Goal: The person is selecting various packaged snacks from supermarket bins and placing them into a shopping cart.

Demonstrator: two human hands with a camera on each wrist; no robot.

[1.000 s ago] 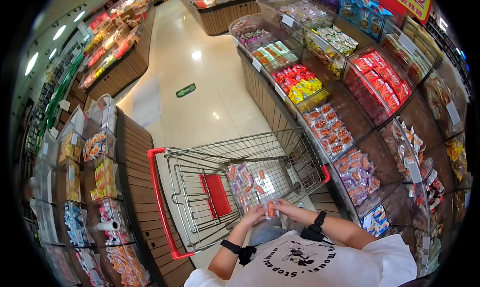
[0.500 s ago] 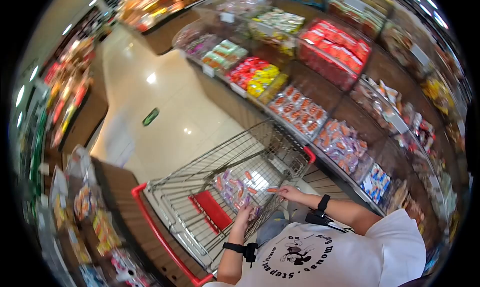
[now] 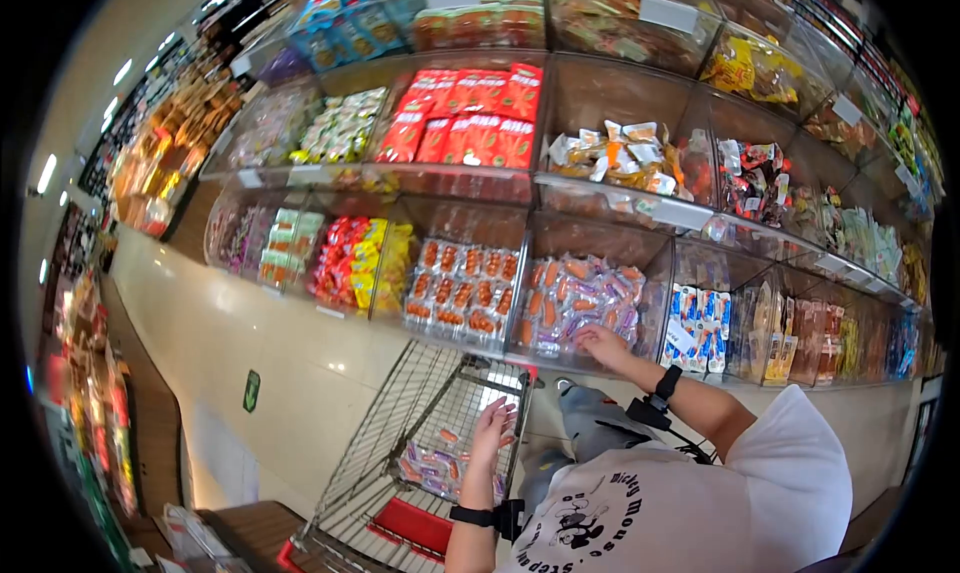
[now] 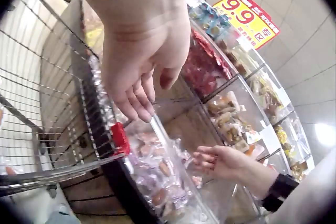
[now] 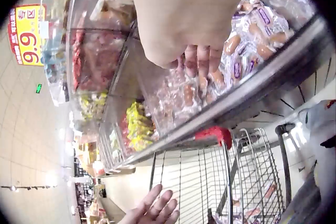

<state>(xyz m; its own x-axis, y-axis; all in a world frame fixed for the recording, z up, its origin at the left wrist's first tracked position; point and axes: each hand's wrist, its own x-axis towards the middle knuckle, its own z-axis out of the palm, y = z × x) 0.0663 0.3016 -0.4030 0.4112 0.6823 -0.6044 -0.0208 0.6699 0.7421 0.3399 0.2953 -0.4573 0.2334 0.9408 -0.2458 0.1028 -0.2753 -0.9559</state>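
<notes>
My right hand [image 3: 603, 346] reaches over the front of a clear bin of small wrapped sausages [image 3: 562, 295]. Its fingers lie loosely bent close above the packets [image 5: 266, 22], and no packet shows in its grasp. Over the shopping cart hangs my left hand [image 3: 488, 437], fingers relaxed and holding nothing. In the left wrist view that left hand [image 4: 144, 50] is near the cart's red corner [image 4: 120, 139]. Loose wrapped sausages [image 3: 428, 471] lie on the floor of the wire cart, below the left hand.
Tiered clear bins run along the display; one beside the sausages holds flat packs of reddish-brown snacks [image 3: 460, 288], another blue-and-white packets [image 3: 697, 318]. Red packets [image 3: 470, 118] fill an upper bin. The cart's red seat panel [image 3: 412, 529] is at the lower left. Tiled aisle floor [image 3: 260, 313] lies beyond.
My view has turned right toward the shelves. The hands, together over the cart with a wrapped sausage, have parted; the right hand, which held a sausage, has moved to the bin without it.
</notes>
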